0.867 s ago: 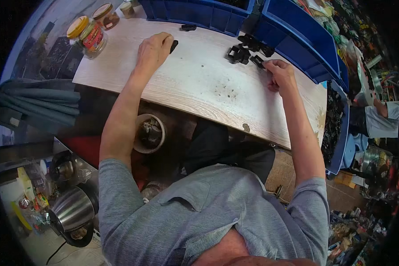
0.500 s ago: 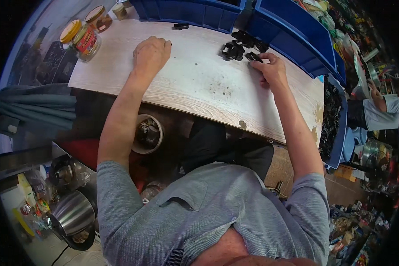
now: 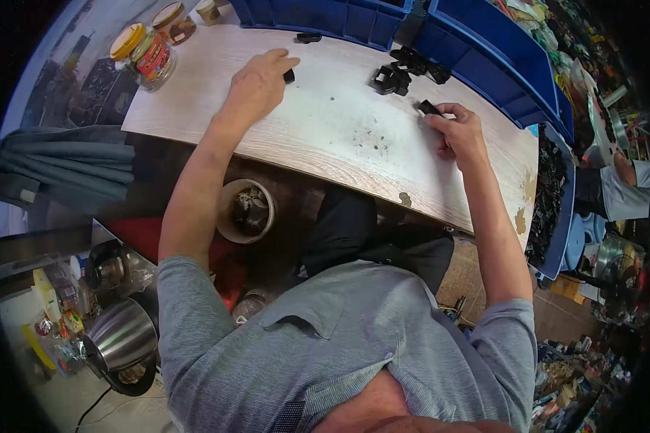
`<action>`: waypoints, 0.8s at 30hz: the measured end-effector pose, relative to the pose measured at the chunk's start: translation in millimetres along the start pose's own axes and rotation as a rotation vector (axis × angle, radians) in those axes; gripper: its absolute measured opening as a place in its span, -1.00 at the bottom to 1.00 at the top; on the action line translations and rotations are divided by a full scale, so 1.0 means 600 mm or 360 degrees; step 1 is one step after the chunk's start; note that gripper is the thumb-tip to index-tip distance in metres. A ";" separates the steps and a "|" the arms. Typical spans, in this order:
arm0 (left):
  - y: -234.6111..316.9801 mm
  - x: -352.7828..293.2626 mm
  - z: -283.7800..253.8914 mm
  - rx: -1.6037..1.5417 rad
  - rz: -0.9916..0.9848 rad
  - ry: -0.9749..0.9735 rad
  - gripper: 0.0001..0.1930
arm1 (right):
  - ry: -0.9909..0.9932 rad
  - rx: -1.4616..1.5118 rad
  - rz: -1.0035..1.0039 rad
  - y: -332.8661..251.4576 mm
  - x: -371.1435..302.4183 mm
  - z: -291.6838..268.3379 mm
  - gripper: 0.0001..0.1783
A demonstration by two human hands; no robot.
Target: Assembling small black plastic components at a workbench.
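My left hand [image 3: 258, 85] is over the left part of the white tabletop, its fingers loosened and stretched out to the right. A small black plastic part [image 3: 289, 76] shows just beside and below those fingers; any contact is partly hidden. On the right, my right hand [image 3: 461, 135] pinches another black plastic part [image 3: 429, 107] between thumb and fingertips, just above the table. Beyond it lies a small pile of black plastic parts [image 3: 393, 79]. One more black part [image 3: 308, 37] sits alone at the far edge, near a blue bin.
Two blue bins [image 3: 325, 22] [image 3: 484, 61] line the far edge. A blue crate of black parts [image 3: 568, 209] stands at the right end. Jars [image 3: 152, 61] occupy the far left corner. Below the table is a bucket [image 3: 269, 216]; a person [image 3: 621, 187] is at far right.
The left hand's fingers have uncurled from a fist, exposing more of the black part beside them. My right hand has drawn its part slightly nearer, away from the pile. The view has shifted a little.
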State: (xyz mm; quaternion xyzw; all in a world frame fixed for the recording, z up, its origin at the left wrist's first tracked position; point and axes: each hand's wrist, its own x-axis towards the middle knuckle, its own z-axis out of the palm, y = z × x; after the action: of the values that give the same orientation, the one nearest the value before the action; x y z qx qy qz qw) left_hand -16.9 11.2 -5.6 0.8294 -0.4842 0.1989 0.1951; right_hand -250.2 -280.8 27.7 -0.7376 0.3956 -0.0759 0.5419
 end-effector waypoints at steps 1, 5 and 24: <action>0.001 0.001 0.000 -0.0002 0.0005 0.0001 -0.66 | -0.0029 0.0000 0.0002 0.001 -0.006 -0.001 -0.67; 0.009 0.005 0.004 -0.0009 0.0042 -0.0202 -0.72 | -0.0092 0.0016 -0.0038 0.010 -0.014 0.001 -0.68; 0.263 0.057 0.083 -0.0790 0.0450 -0.0081 -0.72 | -0.0270 -0.0016 -0.0245 0.035 -0.028 0.020 -0.65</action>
State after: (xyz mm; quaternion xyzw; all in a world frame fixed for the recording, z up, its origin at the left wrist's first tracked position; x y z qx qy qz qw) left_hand -133.1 -111.2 -9.3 0.6854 -0.6336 0.0785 0.3503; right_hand -265.4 -263.0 10.3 -0.7723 0.2907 -0.0526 0.5624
